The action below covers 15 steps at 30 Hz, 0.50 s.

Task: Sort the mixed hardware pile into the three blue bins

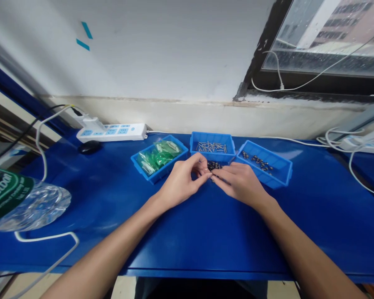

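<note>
Nearest on the left, a plastic water bottle (21, 199) lies on its side on the blue tabletop (205, 232) with a white cable (50, 238) looping under it; a swing of the left forearm could likely roll it or snag the cable. Further in, the left hand (180, 182) and right hand (239, 180) meet fingertip to fingertip, both curled closed and pinching something too small to identify, just above a loose pile of small dark parts (214, 165) on the tabletop. A slip of the pinch could drop the piece into that pile, where it would be hard to pick out, and a nudge of a wrist could scatter the pile. Just behind stand three blue bins: the left bin (158, 160) with green packets, the middle bin (212, 146) with silvery pins, touching the pile's far edge, and the right bin (264, 166) with dark fittings, close to the right hand and easy to knock. Beyond, a power strip (112, 132) and a black mouse (89, 147) lie near the wall.
</note>
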Each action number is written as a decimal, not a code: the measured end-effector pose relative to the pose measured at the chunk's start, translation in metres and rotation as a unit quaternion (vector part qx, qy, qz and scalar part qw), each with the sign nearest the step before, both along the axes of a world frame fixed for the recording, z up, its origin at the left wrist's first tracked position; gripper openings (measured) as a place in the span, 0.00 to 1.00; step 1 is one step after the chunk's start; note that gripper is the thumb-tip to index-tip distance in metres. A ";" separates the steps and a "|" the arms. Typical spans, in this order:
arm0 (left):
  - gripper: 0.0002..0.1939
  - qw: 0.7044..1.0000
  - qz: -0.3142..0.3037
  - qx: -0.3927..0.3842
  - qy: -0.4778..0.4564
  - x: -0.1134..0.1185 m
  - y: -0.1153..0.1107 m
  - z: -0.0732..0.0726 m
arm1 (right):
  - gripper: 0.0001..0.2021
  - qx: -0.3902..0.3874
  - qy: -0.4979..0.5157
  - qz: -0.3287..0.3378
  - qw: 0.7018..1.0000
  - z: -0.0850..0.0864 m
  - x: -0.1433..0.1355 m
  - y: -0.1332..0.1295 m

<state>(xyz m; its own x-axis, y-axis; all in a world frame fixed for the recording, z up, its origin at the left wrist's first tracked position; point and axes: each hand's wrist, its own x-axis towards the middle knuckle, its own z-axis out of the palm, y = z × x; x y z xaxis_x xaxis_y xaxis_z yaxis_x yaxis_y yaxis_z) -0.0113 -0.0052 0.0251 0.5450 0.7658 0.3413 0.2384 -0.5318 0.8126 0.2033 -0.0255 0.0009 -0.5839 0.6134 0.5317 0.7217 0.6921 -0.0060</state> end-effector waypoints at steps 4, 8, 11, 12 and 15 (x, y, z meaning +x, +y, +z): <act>0.07 0.990 0.015 0.103 0.100 -0.002 0.002 -0.001 | 0.09 0.038 0.042 -0.015 0.998 0.005 0.004 0.001; 0.14 0.955 0.003 0.212 0.206 -0.006 0.007 -0.008 | 0.10 0.086 0.111 -0.095 0.986 0.013 0.015 0.002; 0.13 0.939 -0.020 0.228 0.255 -0.007 0.010 -0.014 | 0.14 0.130 0.155 -0.191 0.961 0.017 0.026 0.005; 0.13 0.937 -0.025 0.227 0.264 -0.007 0.010 -0.015 | 0.15 0.143 0.170 -0.219 0.950 0.017 0.029 0.006; 0.13 0.935 -0.026 0.221 0.278 -0.006 0.009 -0.016 | 0.17 0.154 0.196 -0.268 0.931 0.018 0.035 0.007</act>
